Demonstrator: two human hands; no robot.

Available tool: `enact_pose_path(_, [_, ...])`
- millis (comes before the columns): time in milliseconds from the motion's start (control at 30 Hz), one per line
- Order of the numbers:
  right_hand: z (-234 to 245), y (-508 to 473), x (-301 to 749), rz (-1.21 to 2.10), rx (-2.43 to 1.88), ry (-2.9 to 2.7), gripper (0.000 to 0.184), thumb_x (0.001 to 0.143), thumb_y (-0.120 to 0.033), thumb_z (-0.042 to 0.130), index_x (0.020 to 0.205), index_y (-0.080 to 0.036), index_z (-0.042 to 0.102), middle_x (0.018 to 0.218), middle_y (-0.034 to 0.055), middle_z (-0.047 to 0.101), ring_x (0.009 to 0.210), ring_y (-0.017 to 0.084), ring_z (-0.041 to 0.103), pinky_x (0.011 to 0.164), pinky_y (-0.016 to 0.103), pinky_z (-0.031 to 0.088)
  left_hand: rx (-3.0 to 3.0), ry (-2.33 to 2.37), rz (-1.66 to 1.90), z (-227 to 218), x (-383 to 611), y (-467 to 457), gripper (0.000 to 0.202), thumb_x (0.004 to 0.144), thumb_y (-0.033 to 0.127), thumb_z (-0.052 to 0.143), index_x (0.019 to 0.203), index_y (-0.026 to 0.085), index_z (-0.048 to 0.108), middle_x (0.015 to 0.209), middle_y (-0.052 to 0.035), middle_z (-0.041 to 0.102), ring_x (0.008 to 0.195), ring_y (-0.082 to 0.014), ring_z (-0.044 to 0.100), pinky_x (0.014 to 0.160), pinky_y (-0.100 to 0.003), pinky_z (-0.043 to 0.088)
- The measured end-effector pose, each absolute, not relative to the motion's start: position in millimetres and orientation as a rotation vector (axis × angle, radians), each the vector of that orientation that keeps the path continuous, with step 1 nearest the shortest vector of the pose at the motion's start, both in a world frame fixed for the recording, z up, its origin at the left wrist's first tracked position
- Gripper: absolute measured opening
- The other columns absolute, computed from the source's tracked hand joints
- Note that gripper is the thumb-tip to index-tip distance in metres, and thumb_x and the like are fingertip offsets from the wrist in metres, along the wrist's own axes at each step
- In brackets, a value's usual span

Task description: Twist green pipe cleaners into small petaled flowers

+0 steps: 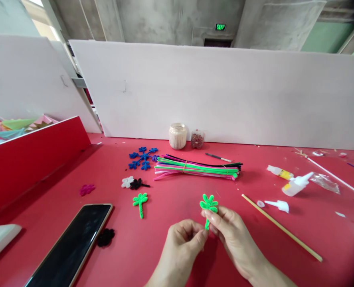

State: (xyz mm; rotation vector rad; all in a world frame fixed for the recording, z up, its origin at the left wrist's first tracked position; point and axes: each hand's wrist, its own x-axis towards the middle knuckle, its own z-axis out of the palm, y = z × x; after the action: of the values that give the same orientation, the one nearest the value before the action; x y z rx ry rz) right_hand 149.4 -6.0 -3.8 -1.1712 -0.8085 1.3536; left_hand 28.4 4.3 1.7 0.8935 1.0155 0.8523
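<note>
Between my hands stands a green pipe-cleaner flower, petals up. My right hand pinches it just under the petals, while my left hand has thumb and fingertips closed on the lower end of its stem. A second green pipe-cleaner flower with a stem lies on the table to the left. Behind it are a white flower and a black flower with a stem. Farther back, a bundle of coloured pipe cleaners is tied round its middle beside a blue snowflake-like shape.
At left lie a phone, a black flower and a magenta flower. A wooden stick, glue bottles and a white nozzle cap are at right. Two jars stand before the white partition.
</note>
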Motion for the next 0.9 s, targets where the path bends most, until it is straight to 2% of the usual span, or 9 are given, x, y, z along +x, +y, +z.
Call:
enact_pose_path(133, [-3.2,-7.4,146.7,1.400,-1.130,-0.913,0.016,0.075,-0.032,0.061,0.072,-0.016,0.064,0.067,-0.0010,0.053,0.063,0.011,0.042,0.060,0.024,0.035,0.909,1.025,0.888,0.7,27.9,6.2,0.027,0.058,0.034,0.070,0.049,0.012,0.058,0.044,0.0035,0.045,0.045,-0.0065,0.032,0.046,-0.021,0.024])
enact_pose_path(267, [-3.1,-5.2,148.7,1.362,-1.167,-0.920,0.016,0.076,-0.032,0.060,0.077,-0.017,0.064,0.068,-0.0012,0.054,0.065,0.011,0.046,0.061,0.023,0.036,0.891,1.030,0.908,1.4,26.7,8.7,0.021,0.060,0.031,0.070,0.056,0.011,0.064,0.048,0.0007,0.052,0.047,-0.0080,0.039,0.048,-0.021,0.030])
enact_pose_path(433, [0.8,-6.5,151.1,1.356,-1.158,-1.007,0.019,0.079,-0.034,0.056,0.073,-0.016,0.062,0.059,-0.0027,0.051,0.050,0.007,0.040,0.048,0.021,0.031,0.771,0.999,1.034,4.8,23.8,10.6,0.016,0.059,0.026,0.071,0.069,0.014,0.066,0.063,-0.0021,0.061,0.058,-0.0112,0.049,0.056,-0.022,0.036])
enact_pose_path(533, [3.7,-10.1,149.1,1.505,-1.059,-1.040,0.021,0.079,-0.033,0.056,0.070,-0.015,0.060,0.060,-0.0014,0.053,0.047,0.006,0.039,0.045,0.020,0.027,0.752,0.834,0.983,4.2,22.1,10.6,0.015,0.066,0.027,0.067,0.075,0.015,0.065,0.057,-0.0007,0.058,0.055,-0.0111,0.049,0.056,-0.024,0.037])
enact_pose_path(667, [4.3,-12.8,146.2,1.655,-0.981,-1.047,0.023,0.078,-0.034,0.056,0.067,-0.014,0.060,0.058,-0.0008,0.054,0.046,0.006,0.036,0.045,0.021,0.023,0.755,0.638,0.890,1.7,20.6,10.0,0.019,0.076,0.024,0.056,0.061,0.013,0.061,0.048,0.0010,0.049,0.050,-0.0096,0.047,0.055,-0.024,0.037])
enact_pose_path(900, [0.6,-14.4,142.3,1.807,-0.945,-0.784,0.022,0.070,-0.035,0.064,0.068,-0.013,0.062,0.055,0.0002,0.058,0.039,0.003,0.035,0.040,0.018,0.015,0.657,0.532,0.890,3.2,16.7,12.6,0.024,0.080,0.021,0.049,0.059,0.012,0.058,0.049,0.0010,0.050,0.043,-0.0087,0.048,0.049,-0.024,0.039])
